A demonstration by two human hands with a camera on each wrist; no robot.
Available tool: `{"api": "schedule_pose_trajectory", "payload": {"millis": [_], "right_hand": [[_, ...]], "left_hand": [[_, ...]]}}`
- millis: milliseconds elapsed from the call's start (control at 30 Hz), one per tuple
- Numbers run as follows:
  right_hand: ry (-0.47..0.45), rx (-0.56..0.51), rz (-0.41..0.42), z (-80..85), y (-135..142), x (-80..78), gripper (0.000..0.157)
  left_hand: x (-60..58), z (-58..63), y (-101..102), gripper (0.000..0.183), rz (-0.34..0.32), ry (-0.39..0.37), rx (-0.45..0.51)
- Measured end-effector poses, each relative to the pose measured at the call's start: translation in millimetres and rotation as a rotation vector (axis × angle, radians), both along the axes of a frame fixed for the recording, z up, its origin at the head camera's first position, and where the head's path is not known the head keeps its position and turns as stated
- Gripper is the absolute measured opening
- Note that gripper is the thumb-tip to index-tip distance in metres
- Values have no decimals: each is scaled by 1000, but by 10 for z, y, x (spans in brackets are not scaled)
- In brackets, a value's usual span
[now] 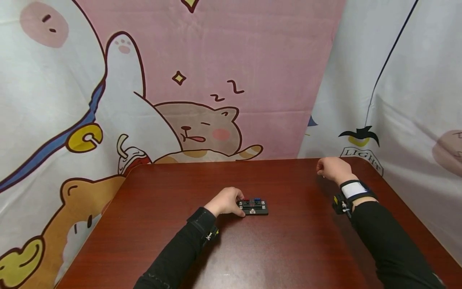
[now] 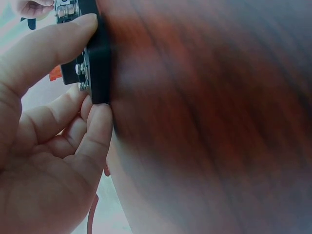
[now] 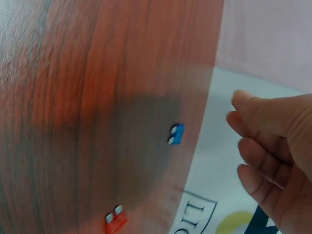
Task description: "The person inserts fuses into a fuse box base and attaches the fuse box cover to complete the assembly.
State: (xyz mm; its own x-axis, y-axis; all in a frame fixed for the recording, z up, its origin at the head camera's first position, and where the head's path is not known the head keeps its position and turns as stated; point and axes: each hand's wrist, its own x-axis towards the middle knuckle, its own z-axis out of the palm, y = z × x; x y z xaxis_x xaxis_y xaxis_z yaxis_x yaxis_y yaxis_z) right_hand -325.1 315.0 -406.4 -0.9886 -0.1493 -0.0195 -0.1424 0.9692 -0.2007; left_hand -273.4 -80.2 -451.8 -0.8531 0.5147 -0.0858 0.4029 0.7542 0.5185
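Observation:
My left hand [image 1: 226, 202] pinches the left end of a black rectangular block [image 1: 256, 212] fitted with silver screws and small red and blue parts. In the left wrist view, my thumb lies across one long side of the black block [image 2: 101, 63] and the fingertips touch its end and lower part. My right hand [image 1: 333, 167] is raised over the table's far right corner with loosely curled fingers. Seen from the right wrist, nothing is between thumb and fingers. Nearest to it lies a small blue piece [image 3: 176, 134] with two silvery parts; a similar red piece [image 3: 116, 222] lies farther off.
The brown wooden table [image 1: 296, 241] has a rounded far right corner. A printed cartoon cloth [image 1: 274, 60] hangs behind it and down its sides. A small camera [image 1: 341, 204] is strapped to my right wrist.

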Motion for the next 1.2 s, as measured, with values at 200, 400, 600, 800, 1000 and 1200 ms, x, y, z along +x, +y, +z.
{"api": "schedule_pose_trajectory", "payload": {"millis": [200,400,600,800,1000,1200], "right_hand": [[9,21,-35,-57,112,-60,4],[8,49,-18,-66,187,-84,4],[-18,82,-24,-82,210,-122,7],[-32,114,-23,-119,178,-145,9],[-21,126,-25,-143,179,-154,10],[-9,124,-41,-197,225,-213,13]], "left_hand": [[-1,-8,-2,44,-10,15,1],[8,-5,-2,43,-13,30,5],[9,8,-3,42,-16,33,6],[8,1,-1,42,-14,29,4],[11,13,-2,41,-8,21,8],[13,19,5,41,-7,23,1]]}}
